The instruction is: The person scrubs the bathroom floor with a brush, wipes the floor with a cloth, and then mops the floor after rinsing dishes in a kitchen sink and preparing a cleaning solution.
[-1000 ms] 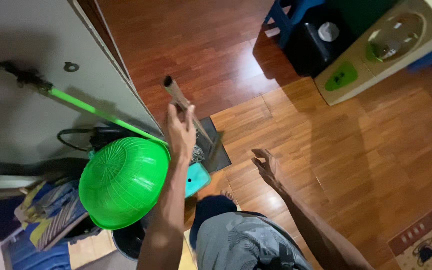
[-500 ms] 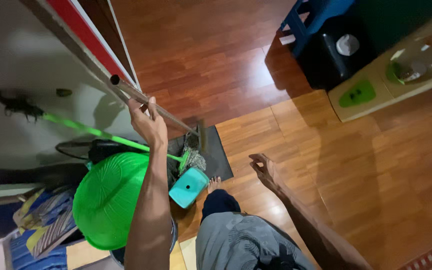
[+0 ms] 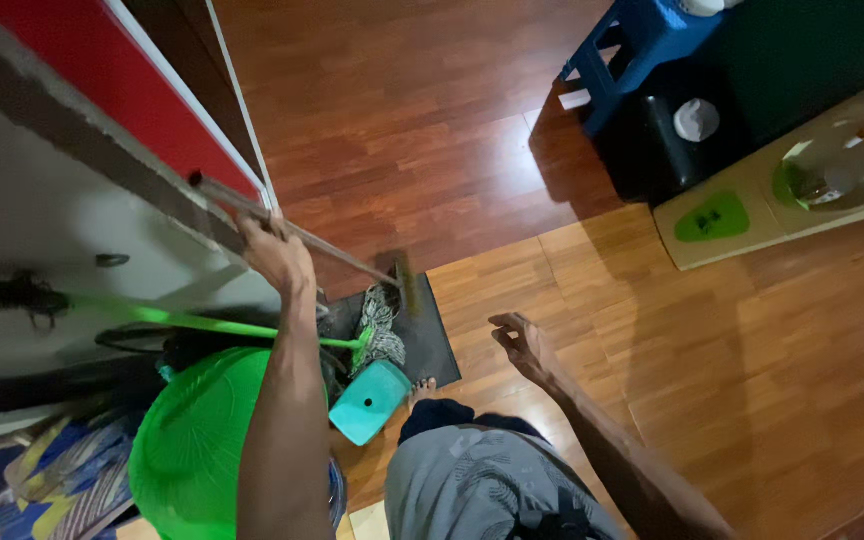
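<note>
My left hand (image 3: 274,252) grips the upper part of a long brownish broom handle (image 3: 332,250), which slants from the wall at the upper left down to its head (image 3: 407,282) on a dark floor mat (image 3: 437,340). My right hand (image 3: 520,345) hangs free over the wooden floor with its fingers loosely curled and nothing in it. A green-handled mop (image 3: 192,322) leans along the wall under my left arm. Its stringy head (image 3: 382,325) lies on the mat beside a teal dustpan (image 3: 372,400).
A bright green plastic basket (image 3: 192,445) sits upside down at the lower left, over striped cloth (image 3: 62,480). A blue stool (image 3: 642,45), a black bin (image 3: 672,130) and a beige water dispenser (image 3: 802,180) stand at the upper right. My bare foot (image 3: 422,385) touches the mat.
My left hand has swung the top of the broom handle leftward toward the wall. The view has shifted, showing more of the red-edged wall. My right hand has stayed much the same.
</note>
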